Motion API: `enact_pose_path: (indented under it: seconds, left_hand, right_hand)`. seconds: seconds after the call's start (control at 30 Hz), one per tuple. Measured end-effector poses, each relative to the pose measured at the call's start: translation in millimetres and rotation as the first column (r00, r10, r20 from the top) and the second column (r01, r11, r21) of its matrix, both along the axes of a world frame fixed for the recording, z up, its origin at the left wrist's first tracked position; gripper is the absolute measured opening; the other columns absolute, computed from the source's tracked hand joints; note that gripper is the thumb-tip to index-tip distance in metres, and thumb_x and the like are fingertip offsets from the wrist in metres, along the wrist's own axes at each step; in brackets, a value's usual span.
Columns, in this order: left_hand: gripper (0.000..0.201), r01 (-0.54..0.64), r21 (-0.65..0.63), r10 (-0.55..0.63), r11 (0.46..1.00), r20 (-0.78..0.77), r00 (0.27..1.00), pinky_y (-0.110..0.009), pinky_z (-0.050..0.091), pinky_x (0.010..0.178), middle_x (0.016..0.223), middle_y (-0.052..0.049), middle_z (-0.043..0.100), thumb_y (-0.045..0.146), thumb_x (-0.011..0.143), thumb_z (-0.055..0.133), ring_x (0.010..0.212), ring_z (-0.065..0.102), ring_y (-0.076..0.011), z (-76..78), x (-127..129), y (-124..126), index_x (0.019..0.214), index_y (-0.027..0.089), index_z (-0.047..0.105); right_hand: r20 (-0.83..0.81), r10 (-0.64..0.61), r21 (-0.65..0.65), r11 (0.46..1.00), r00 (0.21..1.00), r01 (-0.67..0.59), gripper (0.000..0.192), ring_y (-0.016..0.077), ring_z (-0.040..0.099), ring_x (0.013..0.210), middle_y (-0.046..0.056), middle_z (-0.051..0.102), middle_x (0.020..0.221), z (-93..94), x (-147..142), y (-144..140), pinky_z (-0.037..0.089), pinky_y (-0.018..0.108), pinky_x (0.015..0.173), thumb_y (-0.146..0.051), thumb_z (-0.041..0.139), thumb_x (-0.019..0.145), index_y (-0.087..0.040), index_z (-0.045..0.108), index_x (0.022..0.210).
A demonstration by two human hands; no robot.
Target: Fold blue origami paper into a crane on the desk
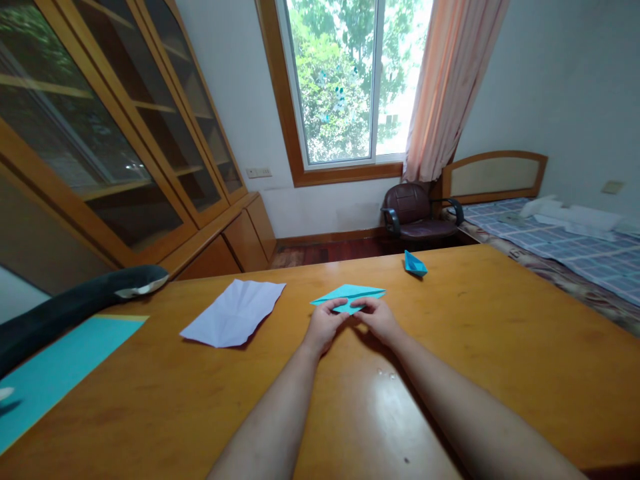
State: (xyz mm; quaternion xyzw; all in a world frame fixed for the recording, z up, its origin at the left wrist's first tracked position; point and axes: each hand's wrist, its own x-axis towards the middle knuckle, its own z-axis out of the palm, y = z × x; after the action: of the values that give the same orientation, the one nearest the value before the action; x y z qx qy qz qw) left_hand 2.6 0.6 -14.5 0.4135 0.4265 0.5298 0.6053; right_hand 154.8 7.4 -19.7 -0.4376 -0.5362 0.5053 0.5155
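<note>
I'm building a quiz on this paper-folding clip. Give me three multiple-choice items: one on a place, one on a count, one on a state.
1. Where does the small folded blue boat sit?
A. beyond the hands, toward the table's far edge
B. on the bed
C. on the chair

2. How many turquoise paper items lie on the table?
A. one
B. three
C. five

3. The white sheet is:
A. rolled up
B. torn in half
C. creased but opened flat

Answers: 1 A, it rests beyond the left hand and right hand. 2 B, boat, the folded piece under the fingers, the flat sheet. 3 C, fold lines cross it.
</note>
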Motion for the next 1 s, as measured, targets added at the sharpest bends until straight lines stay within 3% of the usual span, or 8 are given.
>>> enact_pose_path:
  seconds: [0.43, 0.77, 1.0]
  left_hand:
    - [0.051, 0.004, 0.028, -0.003, 1.0, -0.036, 0.999, -0.025, 0.048, 0.066, 0.073, -0.003, 0.071, 0.029, 0.05, 0.087, 0.064, 0.062, -0.0135, -0.3, -0.1, -0.6, 0.095, 0.012, 0.07]
    - [0.024, -0.012, 0.122, 0.038, 0.992, -0.212, 0.977, -0.025, 0.047, 0.066, 0.074, -0.005, 0.072, 0.032, 0.064, 0.077, 0.067, 0.061, -0.015, 0.5, 0.8, 0.7, 0.077, 0.013, 0.074]
    - [0.02, -0.052, 0.172, 0.1, 0.984, -0.284, 0.954, -0.023, 0.043, 0.056, 0.063, -0.002, 0.068, 0.033, 0.068, 0.072, 0.056, 0.056, -0.0132, -3.9, 3.7, 1.6, 0.072, 0.014, 0.073]
  right_hand:
    - [-0.089, 0.029, -0.071, 0.997, 0.996, -0.036, 0.024, 0.016, 0.059, 0.065, 0.0, 0.067, 0.067, -0.8, 1.6, -0.6, 0.047, 0.029, 0.066, -0.027, 0.076, 0.055, -0.018, 0.068, 0.076]
    - [-0.008, 0.0, -0.019, 1.0, 1.0, 0.0, 0.02, 0.0148, 0.056, 0.061, -0.001, 0.064, 0.063, -0.4, -1.9, 1.2, 0.044, 0.027, 0.06, -0.034, 0.072, 0.062, -0.018, 0.066, 0.072]
    - [0.053, -0.061, 0.033, 0.998, 0.997, 0.059, 0.022, 0.014, 0.052, 0.057, -0.001, 0.06, 0.058, 0.3, -3.7, 1.4, 0.041, 0.026, 0.056, -0.04, 0.068, 0.066, -0.019, 0.065, 0.063]
